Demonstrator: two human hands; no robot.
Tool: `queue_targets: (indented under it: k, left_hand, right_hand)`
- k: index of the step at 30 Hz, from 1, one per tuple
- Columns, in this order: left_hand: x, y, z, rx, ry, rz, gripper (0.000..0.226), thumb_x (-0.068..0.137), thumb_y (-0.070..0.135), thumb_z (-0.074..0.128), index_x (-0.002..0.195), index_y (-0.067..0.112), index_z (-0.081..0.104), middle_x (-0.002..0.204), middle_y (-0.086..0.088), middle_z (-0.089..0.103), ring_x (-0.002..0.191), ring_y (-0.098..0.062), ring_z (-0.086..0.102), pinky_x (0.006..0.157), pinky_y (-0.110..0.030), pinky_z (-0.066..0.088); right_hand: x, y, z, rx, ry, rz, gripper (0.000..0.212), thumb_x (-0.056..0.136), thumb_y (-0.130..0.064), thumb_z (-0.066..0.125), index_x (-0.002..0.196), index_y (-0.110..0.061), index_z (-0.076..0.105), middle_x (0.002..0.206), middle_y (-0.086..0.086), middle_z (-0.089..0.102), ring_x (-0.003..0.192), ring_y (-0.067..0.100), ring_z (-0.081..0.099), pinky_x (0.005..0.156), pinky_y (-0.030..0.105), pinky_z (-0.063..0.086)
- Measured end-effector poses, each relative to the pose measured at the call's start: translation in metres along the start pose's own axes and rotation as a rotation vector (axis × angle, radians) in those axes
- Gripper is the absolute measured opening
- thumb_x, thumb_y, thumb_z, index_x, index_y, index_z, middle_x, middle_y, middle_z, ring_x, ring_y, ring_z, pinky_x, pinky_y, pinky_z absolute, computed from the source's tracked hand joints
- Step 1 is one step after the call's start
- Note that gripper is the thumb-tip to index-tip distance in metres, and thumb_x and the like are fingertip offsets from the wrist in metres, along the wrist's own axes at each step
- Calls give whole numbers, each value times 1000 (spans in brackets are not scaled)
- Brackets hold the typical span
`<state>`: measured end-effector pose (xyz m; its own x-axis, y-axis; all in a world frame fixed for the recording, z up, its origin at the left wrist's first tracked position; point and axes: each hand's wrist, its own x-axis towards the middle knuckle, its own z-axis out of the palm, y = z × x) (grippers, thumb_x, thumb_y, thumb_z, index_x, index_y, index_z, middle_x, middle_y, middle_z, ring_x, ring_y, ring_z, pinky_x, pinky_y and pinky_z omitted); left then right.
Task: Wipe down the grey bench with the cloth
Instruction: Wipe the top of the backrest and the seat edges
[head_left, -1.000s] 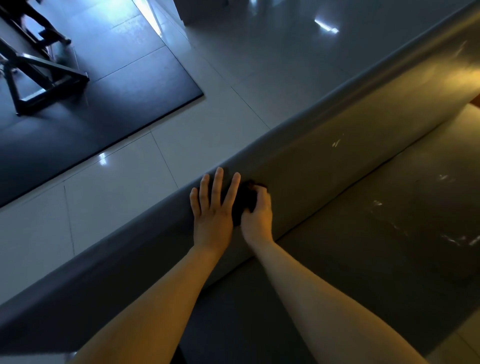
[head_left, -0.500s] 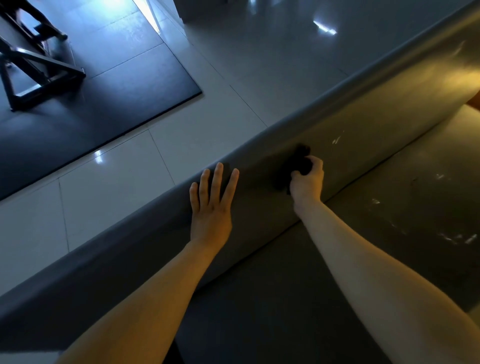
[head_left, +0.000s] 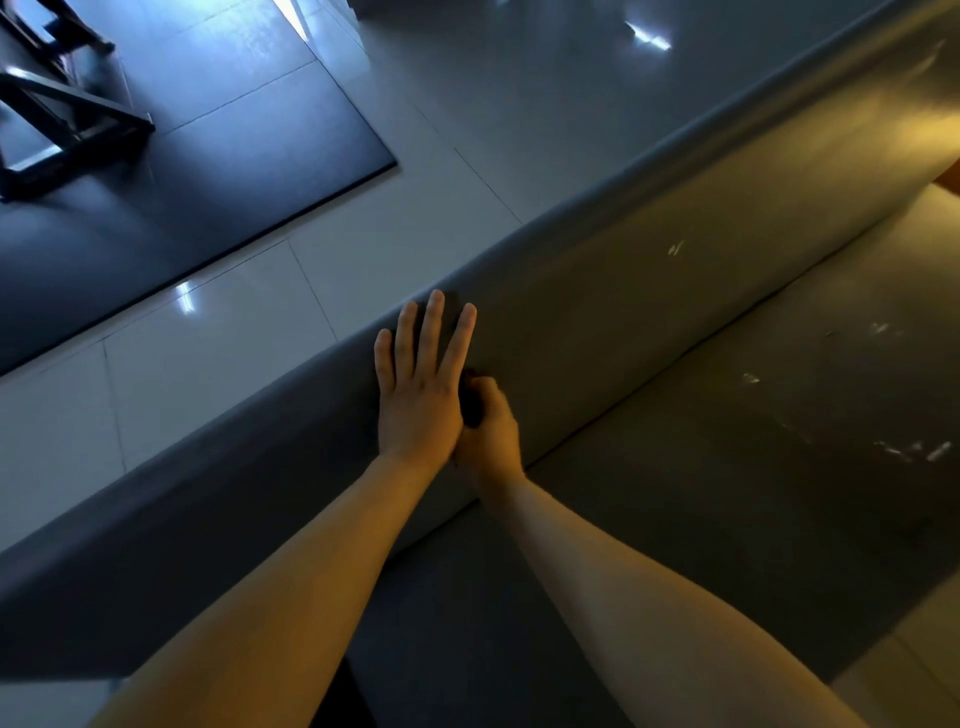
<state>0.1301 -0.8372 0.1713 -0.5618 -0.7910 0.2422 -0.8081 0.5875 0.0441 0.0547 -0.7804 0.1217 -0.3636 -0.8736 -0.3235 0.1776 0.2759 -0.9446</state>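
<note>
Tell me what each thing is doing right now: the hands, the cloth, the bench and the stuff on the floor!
Left hand: flat, fingers straight and spread, resting on the bench's raised back.
Right hand: curled round the cloth, against the bench's back, right beside the left hand.
Cloth: dark, bunched up, mostly hidden.
Grey bench: pale marks on its back and seat.
Black mat: lying flat on the floor.
Metal frame: standing on the mat.

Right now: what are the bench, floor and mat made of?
Bench: probably grey vinyl or leatherette; smooth, soft sheen, pale scuffs.
Floor: glazed tile; grout lines, sharp light reflections.
Mat: likely dark rubber; thin edge, faint seams, dull sheen.
</note>
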Motion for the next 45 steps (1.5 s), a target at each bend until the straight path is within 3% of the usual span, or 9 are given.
queue_targets:
  k: [3,9,13,16,20,25,28,35,45]
  left_hand:
    - [-3,-4,-5,15,-18,26,96,89,-2,57,162,28,3,169,-9,-5,155,-32,-11,124,-55,-7]
    - [-49,-1,14,104,-38,157,84,83,0,61,159,18,28,168,-11,13,156,-33,3,121,-62,-1]
    - [-56,11,46,134,-130,84,88,85,12,71,160,20,24,170,-10,0,155,-36,-12,118,-65,-1]
    - [-56,24,71,151,-199,34,100,88,20,73,162,24,6,169,-7,-16,151,-37,-24,113,-66,-6]
    - [-55,23,98,207,-195,-10,110,88,25,74,161,24,-8,166,-8,-24,148,-37,-30,109,-63,-12]
    - [-58,18,103,173,-294,10,109,96,30,61,153,29,-32,157,0,-44,139,-31,-48,107,-60,-20]
    - [-60,20,102,179,-245,13,102,95,30,57,156,28,-24,162,-1,-36,144,-32,-40,109,-59,-20]
    - [-65,30,121,235,-188,21,110,83,17,74,161,24,-4,167,-8,-21,150,-38,-26,108,-66,-14]
    - [-69,29,150,205,-44,56,108,81,21,72,161,23,0,166,-9,-22,149,-39,-28,99,-78,0]
  right_hand:
    - [-14,16,0,-79,-125,38,31,85,0,63,98,-28,64,103,6,66,93,20,67,81,43,58]
    - [23,3,-73,-87,397,-1,41,86,-5,61,117,-31,55,116,5,60,106,20,61,98,49,53]
    - [74,-22,-133,64,523,145,46,100,-8,53,135,-37,47,129,0,50,104,18,58,88,40,57]
    - [87,-18,-123,29,505,254,51,101,-9,50,140,-40,42,139,1,45,116,23,55,94,45,55]
    - [66,17,-83,-52,489,109,42,100,-12,52,132,-38,45,133,-1,50,114,21,57,94,43,54]
    - [27,60,-43,-76,172,48,32,90,-14,58,113,-36,54,111,-1,63,101,17,63,85,49,58]
    - [22,71,-45,-150,72,-10,34,87,-8,58,113,-30,57,109,0,62,100,16,61,86,46,57]
    - [64,64,-79,-84,453,85,31,95,-6,56,112,-32,54,116,-1,57,103,15,59,79,30,53]
    - [124,63,-167,-10,721,261,41,100,-2,45,127,-33,50,126,1,44,109,24,52,95,42,53]
